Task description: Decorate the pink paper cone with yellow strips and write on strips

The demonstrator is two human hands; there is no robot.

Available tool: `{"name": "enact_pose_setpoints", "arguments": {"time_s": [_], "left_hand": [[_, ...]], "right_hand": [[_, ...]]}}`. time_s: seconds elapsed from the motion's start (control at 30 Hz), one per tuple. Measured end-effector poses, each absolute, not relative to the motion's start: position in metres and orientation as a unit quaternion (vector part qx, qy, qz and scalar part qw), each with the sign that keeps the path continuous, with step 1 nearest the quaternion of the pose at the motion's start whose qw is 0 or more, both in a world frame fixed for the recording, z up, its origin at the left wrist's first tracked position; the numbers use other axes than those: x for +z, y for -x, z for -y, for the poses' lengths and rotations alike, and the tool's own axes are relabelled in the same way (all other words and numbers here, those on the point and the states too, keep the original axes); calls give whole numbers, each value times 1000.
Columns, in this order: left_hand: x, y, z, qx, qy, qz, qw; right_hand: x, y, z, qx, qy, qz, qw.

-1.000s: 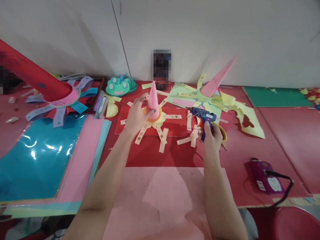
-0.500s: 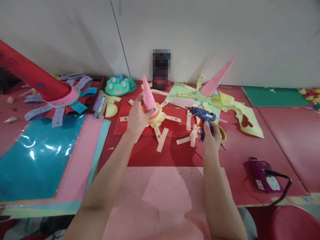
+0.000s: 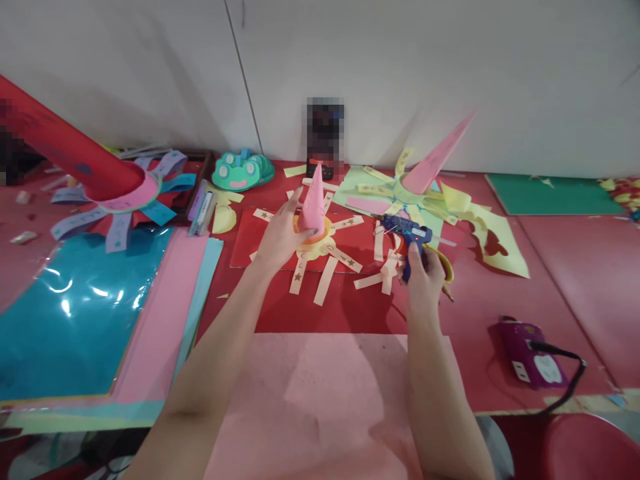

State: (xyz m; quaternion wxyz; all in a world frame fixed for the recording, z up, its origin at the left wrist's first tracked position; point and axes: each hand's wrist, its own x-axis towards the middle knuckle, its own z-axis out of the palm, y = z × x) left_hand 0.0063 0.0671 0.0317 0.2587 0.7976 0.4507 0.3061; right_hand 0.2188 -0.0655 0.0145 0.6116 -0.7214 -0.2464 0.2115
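Note:
A pink paper cone [image 3: 314, 208] stands nearly upright on a yellow scalloped paper base [image 3: 316, 250], with star-marked paper strips [image 3: 299, 273] spreading out from it. My left hand [image 3: 281, 235] curls around the cone's left side, its thumb across the lower front. Blue and pistol-shaped, a glue gun [image 3: 411, 230] is gripped in my right hand [image 3: 425, 273], nozzle pointing left. Plain pale strips [image 3: 326, 281] lie in front of the cone and below the gun. Yellow-handled scissors [image 3: 445, 263] lie partly hidden behind my right hand.
Behind the gun is another pink cone [image 3: 437, 157] with yellow strips. A red paper cone [image 3: 75, 157] lies at left, beside green frog cutouts [image 3: 239, 175]. A phone [image 3: 325, 137] leans on the wall. A purple box [image 3: 530, 353] with a cable sits at right.
The pink cone and its strips have turned clockwise and the tip has shifted right. My left hand has moved slightly right with it. My right hand and the glue gun stay nearly still.

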Motion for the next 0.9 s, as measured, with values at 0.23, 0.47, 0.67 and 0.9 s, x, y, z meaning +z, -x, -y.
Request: {"name": "enact_pose_setpoints", "arguments": {"time_s": [0.23,0.47,0.67,0.9], "left_hand": [[29,-6,-69,368,-799,-411,239],[57,7,-65,461,-747,-459,138],[39,6,-73,430,-745,-471,195],[12,5,-83,307,-762,-530,210]], "right_hand": [[19,-213,68,227,756,322,523],[19,-201,72,123,800,408,421],[18,-204,70,141,801,390,431],[21,-205,70,175,788,380,453]]}}
